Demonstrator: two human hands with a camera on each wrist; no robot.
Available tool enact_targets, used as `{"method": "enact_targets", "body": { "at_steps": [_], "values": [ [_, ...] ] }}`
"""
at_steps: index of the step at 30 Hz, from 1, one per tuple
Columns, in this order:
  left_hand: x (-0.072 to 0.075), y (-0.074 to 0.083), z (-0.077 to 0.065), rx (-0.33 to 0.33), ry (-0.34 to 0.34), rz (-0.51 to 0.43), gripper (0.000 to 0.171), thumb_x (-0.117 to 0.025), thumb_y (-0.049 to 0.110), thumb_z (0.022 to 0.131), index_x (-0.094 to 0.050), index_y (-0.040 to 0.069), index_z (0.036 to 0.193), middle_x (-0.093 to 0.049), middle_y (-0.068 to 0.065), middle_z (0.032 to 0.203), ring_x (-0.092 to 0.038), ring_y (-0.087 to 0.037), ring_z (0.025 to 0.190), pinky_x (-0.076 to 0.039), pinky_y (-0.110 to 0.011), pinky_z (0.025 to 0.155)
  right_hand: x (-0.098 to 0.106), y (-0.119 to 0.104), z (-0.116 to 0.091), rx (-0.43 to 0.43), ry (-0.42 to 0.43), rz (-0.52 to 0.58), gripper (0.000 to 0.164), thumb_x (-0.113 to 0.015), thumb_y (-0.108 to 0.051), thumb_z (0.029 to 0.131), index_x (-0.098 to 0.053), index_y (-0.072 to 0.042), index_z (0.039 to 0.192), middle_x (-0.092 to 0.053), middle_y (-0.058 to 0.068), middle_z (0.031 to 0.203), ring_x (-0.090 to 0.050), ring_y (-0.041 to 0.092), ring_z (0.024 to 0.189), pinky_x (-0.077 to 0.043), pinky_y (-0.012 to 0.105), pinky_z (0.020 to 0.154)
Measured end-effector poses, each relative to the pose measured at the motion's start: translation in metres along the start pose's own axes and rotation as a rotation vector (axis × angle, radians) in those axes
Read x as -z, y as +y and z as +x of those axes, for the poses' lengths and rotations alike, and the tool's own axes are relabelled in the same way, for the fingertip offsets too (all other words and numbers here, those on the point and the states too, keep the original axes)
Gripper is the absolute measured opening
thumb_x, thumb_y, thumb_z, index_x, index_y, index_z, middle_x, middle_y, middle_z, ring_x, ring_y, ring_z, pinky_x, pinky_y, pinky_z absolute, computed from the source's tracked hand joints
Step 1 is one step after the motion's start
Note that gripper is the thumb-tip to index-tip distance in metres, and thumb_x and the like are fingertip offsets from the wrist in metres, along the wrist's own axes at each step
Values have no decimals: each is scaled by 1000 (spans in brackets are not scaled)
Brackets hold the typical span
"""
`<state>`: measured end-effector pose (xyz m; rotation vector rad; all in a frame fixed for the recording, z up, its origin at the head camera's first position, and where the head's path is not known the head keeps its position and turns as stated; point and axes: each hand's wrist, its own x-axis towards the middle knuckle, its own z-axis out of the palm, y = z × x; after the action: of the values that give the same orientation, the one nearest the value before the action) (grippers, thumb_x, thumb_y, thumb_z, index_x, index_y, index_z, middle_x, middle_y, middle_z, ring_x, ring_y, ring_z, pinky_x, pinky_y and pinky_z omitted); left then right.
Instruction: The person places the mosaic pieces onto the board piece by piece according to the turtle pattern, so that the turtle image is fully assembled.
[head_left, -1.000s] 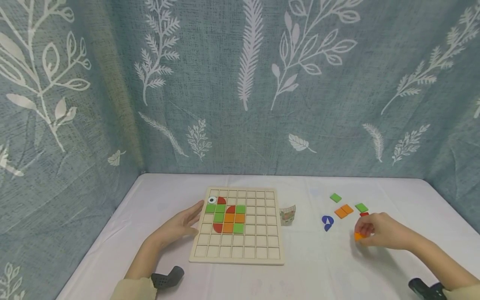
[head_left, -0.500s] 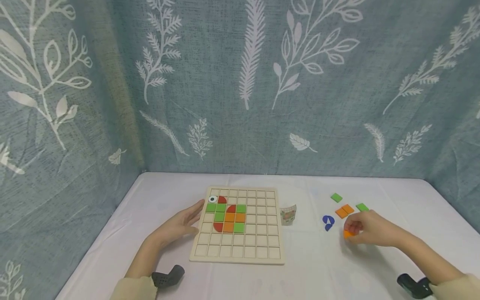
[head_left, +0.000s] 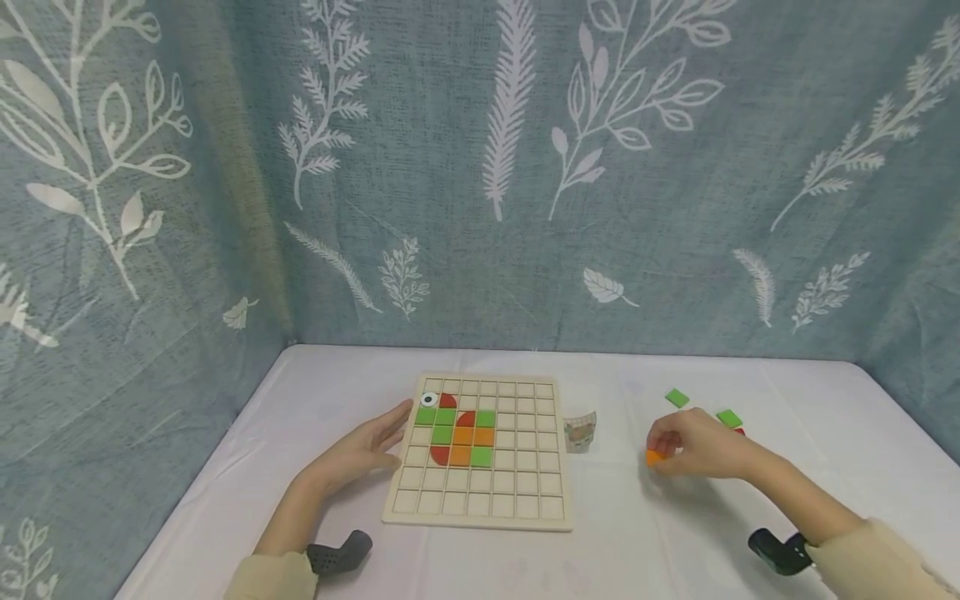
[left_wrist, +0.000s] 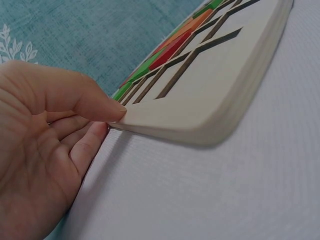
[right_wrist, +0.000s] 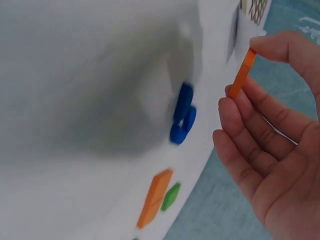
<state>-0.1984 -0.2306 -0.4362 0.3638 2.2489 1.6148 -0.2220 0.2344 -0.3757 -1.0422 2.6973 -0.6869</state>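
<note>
My right hand holds an orange square tile between thumb and fingertips, above the right side of the white table. Below it in the right wrist view lie dark blue curved pieces, a pair of orange tiles and a green tile; the hand hides the blue and orange ones in the head view. My left hand rests at the left edge of a wooden grid board, its thumb touching the rim. Green, orange and red tiles and an eye piece fill part of the grid.
A small printed card stands just right of the board. Beyond my right hand lie two green tiles, one at the back, and a partly hidden red piece. A leaf-patterned curtain hangs behind the table.
My right hand has moved left with the orange tile, from beside the red piece to over the blue pieces and loose orange tiles. The left hand stays at the board.
</note>
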Motion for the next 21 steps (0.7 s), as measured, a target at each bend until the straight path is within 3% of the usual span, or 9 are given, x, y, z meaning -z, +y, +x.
{"method": "enact_targets", "body": {
  "at_steps": [8, 14, 21],
  "values": [
    [-1, 1, 1, 1, 5, -2, 91, -60, -6, 72, -10, -1, 147, -5, -17, 154, -17, -37, 138, -19, -44, 112, -6, -22, 32, -43, -34, -1, 12, -71, -14, 72, -65, -13, 82, -60, -9, 75, -53, 6, 69, -48, 21, 61],
    [-1, 1, 2, 1, 14, -8, 92, -61, -6, 70, -10, -1, 147, -6, -18, 154, -16, -37, 138, -18, -44, 112, -8, -39, 56, 3, -38, -38, 12, -72, -14, 72, -66, -14, 83, -62, -10, 78, -56, 8, 71, -50, 22, 64],
    [0, 0, 1, -3, 7, -3, 92, -62, -5, 71, -9, -1, 147, -5, -18, 154, -17, -38, 138, -19, -46, 112, -11, -56, 81, 70, -46, 6, 15, -74, -17, 72, -68, -11, 85, -64, -8, 77, -57, 8, 72, -51, 22, 65]
  ]
}}
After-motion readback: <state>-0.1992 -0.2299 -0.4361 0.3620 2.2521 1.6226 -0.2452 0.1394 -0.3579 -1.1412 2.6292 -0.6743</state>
